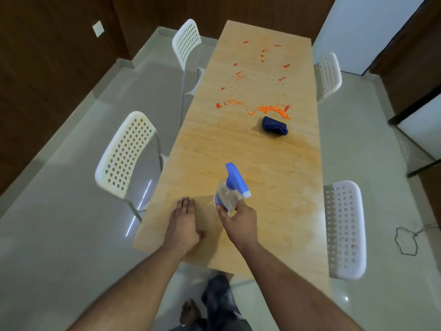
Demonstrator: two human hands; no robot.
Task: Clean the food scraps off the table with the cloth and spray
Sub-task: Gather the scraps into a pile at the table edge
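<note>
A long light-wood table [274, 163] stretches away from me. Orange-red food scraps [269, 108] lie in a band across its middle, with smaller bits scattered toward the far end. A crumpled dark blue cloth [274, 126] rests just on the near side of that band, touched by neither hand. My right hand [239, 222] grips a clear spray bottle [226, 197] with a blue trigger head over the near part of the table. My left hand [182, 223] lies flat on the tabletop beside it, palm down, holding nothing.
White perforated chairs stand along both long sides: two on the left [126, 151] [187, 43], two on the right [344, 228] [328, 76]. My foot and trouser leg [214, 306] show below the table's near edge. A black cable [406, 240] lies on the tiled floor at right.
</note>
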